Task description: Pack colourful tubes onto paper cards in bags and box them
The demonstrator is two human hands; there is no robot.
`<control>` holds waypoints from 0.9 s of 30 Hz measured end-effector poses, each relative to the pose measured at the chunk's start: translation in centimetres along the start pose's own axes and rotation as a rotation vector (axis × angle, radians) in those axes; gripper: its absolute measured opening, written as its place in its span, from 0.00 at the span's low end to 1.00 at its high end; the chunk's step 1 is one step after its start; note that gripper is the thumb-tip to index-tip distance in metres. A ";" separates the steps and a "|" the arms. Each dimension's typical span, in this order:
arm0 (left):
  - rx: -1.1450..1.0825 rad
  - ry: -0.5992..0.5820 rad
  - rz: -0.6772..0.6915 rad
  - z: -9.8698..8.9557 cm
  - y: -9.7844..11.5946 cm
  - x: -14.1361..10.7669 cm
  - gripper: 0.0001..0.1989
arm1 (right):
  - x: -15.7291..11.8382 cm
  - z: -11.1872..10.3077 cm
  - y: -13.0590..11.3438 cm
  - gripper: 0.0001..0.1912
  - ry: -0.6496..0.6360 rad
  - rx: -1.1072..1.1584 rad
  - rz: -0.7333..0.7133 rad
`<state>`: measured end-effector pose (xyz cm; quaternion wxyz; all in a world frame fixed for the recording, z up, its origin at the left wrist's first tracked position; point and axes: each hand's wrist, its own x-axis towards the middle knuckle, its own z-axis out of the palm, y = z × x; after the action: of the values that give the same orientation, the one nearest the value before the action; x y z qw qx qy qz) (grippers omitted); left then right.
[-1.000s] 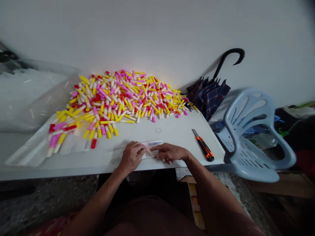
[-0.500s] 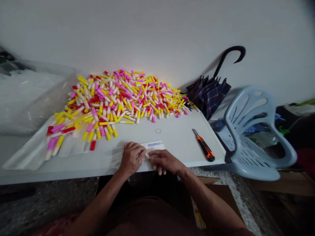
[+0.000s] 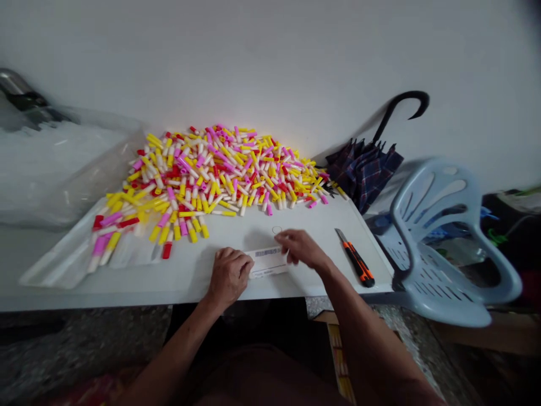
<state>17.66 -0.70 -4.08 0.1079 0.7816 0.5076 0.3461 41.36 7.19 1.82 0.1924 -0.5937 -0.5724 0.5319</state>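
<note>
A white printed paper label (image 3: 267, 262) lies flat on the counter (image 3: 296, 217), its left end touching the spread, palm-down left hand (image 3: 229, 276). The right hand (image 3: 301, 249), fingers loosely curled and pinching nothing, sits just beside its right end. A heap of colourful plastic tubes (image 3: 215, 175) lies beyond the label.

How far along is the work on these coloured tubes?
Hard to say what is done: no finished piece stands out. In hand is a printed paper label on the white table, with the left hand at its left end and the right hand by its right end. Remaining is the large heap of plastic tubes with yellow, pink and red caps, which neither hand touches.
</note>
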 end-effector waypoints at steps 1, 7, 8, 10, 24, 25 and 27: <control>0.010 0.011 -0.005 0.1 0.1 0.0 0.09 | 1.6 -0.5 -0.5 0.18 0.166 -0.093 -0.035; -0.011 0.064 -0.022 0.5 0.5 -0.5 0.10 | 10.0 0.5 -2.8 0.16 0.479 -0.542 -0.081; -0.019 0.064 -0.025 0.6 0.5 -0.6 0.10 | 10.5 0.8 -2.9 0.15 0.482 -0.560 -0.067; -0.028 0.061 -0.031 0.6 0.4 -0.6 0.10 | 10.7 1.1 -2.7 0.12 0.486 -0.556 -0.051; -0.073 0.080 -0.019 0.8 -0.3 -0.6 0.09 | 3.5 -8.2 2.0 0.13 0.255 -0.311 -0.171; -0.074 0.084 -0.016 0.8 -0.3 -0.5 0.09 | 4.0 -8.1 1.7 0.12 0.237 -0.417 -0.160; -0.072 0.093 -0.018 0.8 -0.3 -0.5 0.08 | 4.8 -7.3 1.2 0.16 0.268 -0.547 -0.154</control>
<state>17.84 -0.86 -5.05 0.1154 0.7559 0.5061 0.3989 47.04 13.91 1.45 0.1389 -0.6433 -0.7070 0.2588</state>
